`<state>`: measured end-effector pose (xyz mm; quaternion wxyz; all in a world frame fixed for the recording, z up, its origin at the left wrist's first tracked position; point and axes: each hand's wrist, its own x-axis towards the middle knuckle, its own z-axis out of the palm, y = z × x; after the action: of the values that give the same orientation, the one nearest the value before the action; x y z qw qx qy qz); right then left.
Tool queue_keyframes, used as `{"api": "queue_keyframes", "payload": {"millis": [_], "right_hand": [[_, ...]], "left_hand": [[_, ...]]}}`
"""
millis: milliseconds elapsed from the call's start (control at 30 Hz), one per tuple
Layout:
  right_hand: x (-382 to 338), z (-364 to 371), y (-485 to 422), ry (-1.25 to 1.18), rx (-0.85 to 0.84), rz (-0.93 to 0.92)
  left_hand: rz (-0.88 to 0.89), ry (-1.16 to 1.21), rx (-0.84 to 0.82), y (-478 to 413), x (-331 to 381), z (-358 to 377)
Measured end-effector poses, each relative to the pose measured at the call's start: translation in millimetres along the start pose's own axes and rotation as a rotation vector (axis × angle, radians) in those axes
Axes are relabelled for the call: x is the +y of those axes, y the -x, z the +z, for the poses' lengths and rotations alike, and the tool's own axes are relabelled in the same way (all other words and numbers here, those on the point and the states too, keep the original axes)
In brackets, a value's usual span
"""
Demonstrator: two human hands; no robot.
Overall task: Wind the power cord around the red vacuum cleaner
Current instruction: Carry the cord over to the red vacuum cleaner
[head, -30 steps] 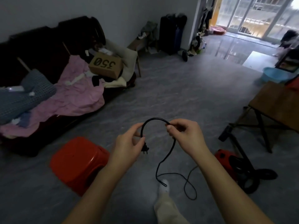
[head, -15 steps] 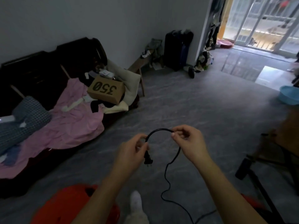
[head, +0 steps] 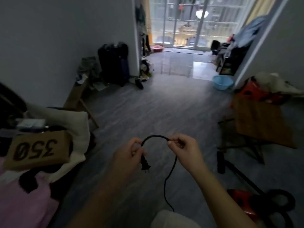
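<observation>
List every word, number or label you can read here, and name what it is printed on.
"350": dark digits, upside down to the camera, on the brown cardboard box at left.
Nothing else is readable; the red vacuum cleaner shows no legible label.
</observation>
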<state>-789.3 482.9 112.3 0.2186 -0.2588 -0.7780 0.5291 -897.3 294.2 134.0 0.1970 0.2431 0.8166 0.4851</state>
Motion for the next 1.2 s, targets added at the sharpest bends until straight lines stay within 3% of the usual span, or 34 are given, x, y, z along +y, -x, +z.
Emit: {"api": "queue_keyframes", "payload": {"millis": [200, 433, 667, 900, 1200], "right_hand": [[26, 0, -83, -0.026, 0.144, 0.1], [49, 13, -205, -0.058, 0.219, 0.158], [56, -20, -289, -0.082, 0.335, 0.206], [89, -62, -288, -0.002, 0.672, 0.359], [88, -66, -199, 0.058, 1.237, 0.66]], "left_hand": [[0.133, -0.118, -0.165, -117, 5, 9], [0.14, -0.231, -0.247, -258, 19, 15], [0.267, -0.236, -0.294, -357, 57, 43], [0.354, -0.238, -0.663, -427, 74, 128], [0.742, -0.383, -1.207, -434, 81, 249]]}}
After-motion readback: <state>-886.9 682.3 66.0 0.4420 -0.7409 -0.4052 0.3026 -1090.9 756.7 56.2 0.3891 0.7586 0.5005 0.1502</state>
